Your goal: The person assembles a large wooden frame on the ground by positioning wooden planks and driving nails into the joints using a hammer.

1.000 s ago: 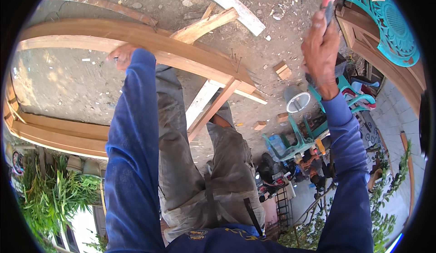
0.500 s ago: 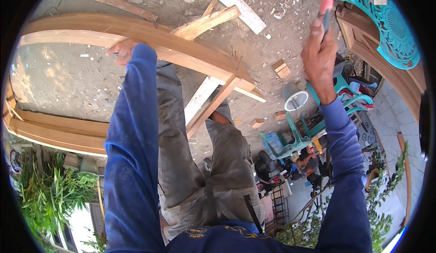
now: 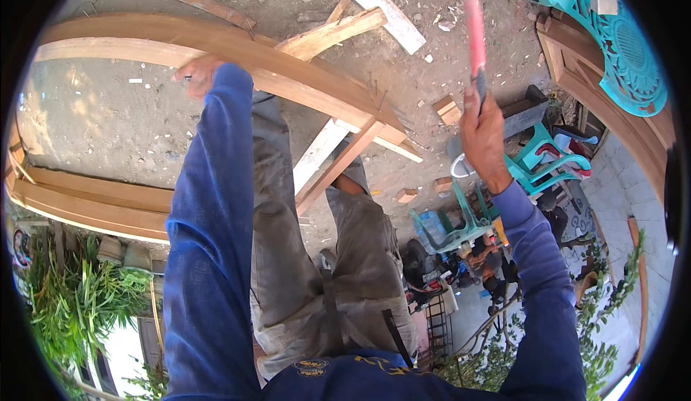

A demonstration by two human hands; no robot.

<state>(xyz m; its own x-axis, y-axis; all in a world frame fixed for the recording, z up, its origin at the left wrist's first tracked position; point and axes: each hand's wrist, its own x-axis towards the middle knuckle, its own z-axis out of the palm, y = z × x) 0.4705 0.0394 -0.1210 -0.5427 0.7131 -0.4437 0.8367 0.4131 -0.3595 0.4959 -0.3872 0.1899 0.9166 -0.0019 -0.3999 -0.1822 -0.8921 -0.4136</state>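
My right hand [image 3: 484,136] grips a hammer [image 3: 471,23] with a red handle, its metal head raised near the top of the view. My left hand [image 3: 196,75] rests on a long curved wooden frame piece [image 3: 288,70] that lies across the dirt ground. A nail sticks up from the frame's right part [image 3: 376,90]. My blue sleeves and grey trousers fill the middle of the view.
Short planks [image 3: 338,30] and a white board [image 3: 381,8] lie beyond the frame, small wood blocks [image 3: 448,110] to its right. More curved wooden pieces [image 3: 86,203] lie on the left, green plants [image 3: 72,300] below them. Turquoise plastic chairs [image 3: 619,48] and a wooden frame [image 3: 612,113] stand on the right.
My right hand has moved down and left with the hammer, so the whole hammer with its head now shows. My left hand stays on the curved frame.
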